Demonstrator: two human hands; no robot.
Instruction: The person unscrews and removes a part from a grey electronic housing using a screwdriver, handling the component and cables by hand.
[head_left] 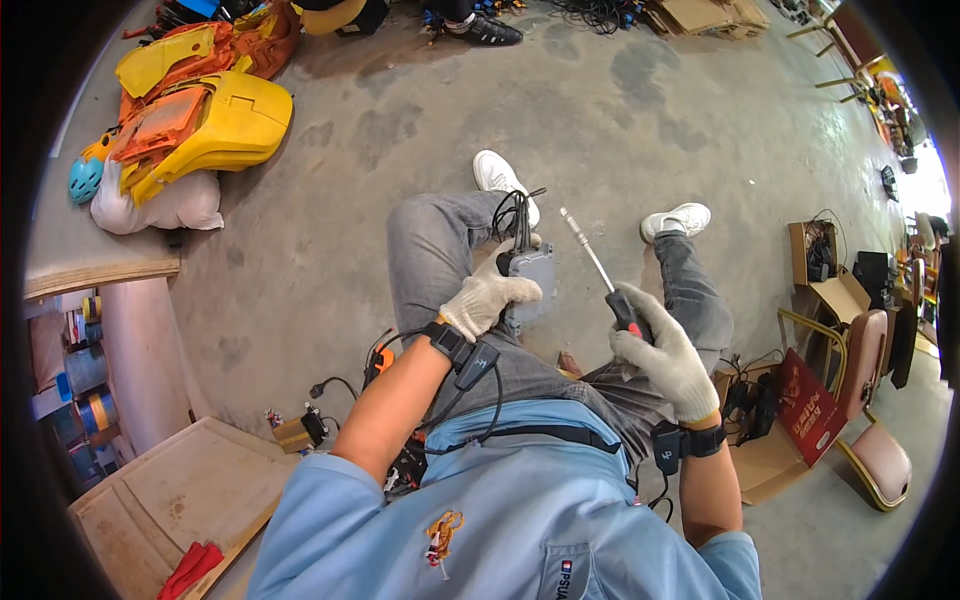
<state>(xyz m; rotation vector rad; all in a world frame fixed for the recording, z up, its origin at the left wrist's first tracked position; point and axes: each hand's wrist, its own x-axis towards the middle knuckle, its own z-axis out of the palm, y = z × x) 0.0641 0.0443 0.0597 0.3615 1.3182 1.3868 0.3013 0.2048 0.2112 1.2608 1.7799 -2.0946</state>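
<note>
My left hand, in a cream knitted glove, grips a grey boxy device at my left thigh, with a bundle of black cables rising from its top. In my right hand, also gloved, is a screwdriver with a black-and-red handle; its long metal shaft points up and away to the left, clear of the device. Both hands are over my lap, and a strapped wrist unit sits on each forearm.
Yellow-orange plastic panels are piled at upper left above a white sack. A wooden board with red gloves lies lower left. Chairs, open cardboard boxes and cords line the right. A person's shoe shows at the top.
</note>
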